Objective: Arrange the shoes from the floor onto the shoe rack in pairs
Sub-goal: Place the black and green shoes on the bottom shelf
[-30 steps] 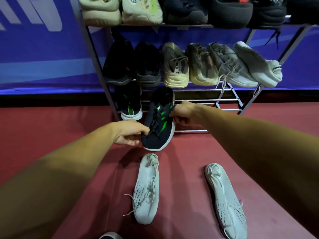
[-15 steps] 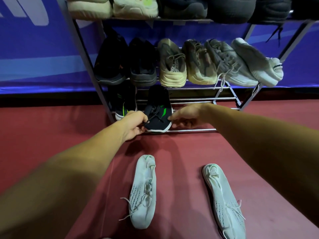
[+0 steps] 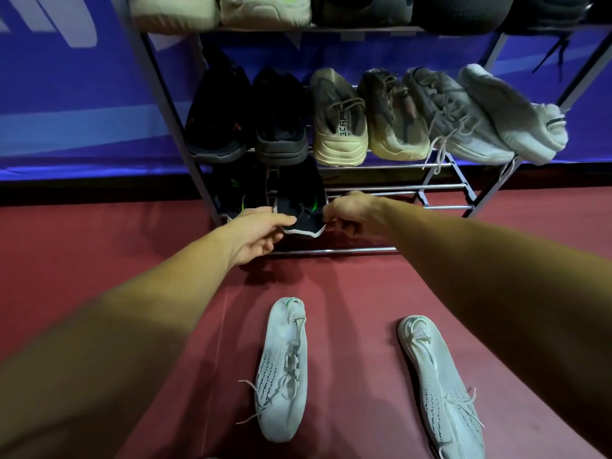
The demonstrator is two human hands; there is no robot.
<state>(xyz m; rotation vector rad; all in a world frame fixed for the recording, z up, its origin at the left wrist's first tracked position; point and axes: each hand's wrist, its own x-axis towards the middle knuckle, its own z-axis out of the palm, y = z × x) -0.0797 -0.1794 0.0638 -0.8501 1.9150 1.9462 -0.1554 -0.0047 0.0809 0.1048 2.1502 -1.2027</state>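
A black shoe with green stripes (image 3: pixel 299 200) lies on the bottom shelf of the metal shoe rack (image 3: pixel 364 250), next to its matching shoe (image 3: pixel 236 193) at the left. My left hand (image 3: pixel 260 235) holds its near end from the left, and my right hand (image 3: pixel 351 215) pinches that end from the right. Two white knit shoes lie on the red floor in front: one (image 3: pixel 283 369) in the middle, the other (image 3: pixel 440 389) to the right.
The middle shelf carries a black pair (image 3: pixel 248 114), a beige pair (image 3: pixel 367 117) and a grey-white pair (image 3: pixel 477 117). More shoes fill the top shelf (image 3: pixel 298 11). A blue banner (image 3: pixel 66 94) backs the rack. The bottom shelf's right part shows bare bars.
Both hands have pushed the black and green shoe from the floor edge back onto the bottom shelf, beside its partner. The white shoes have not moved.
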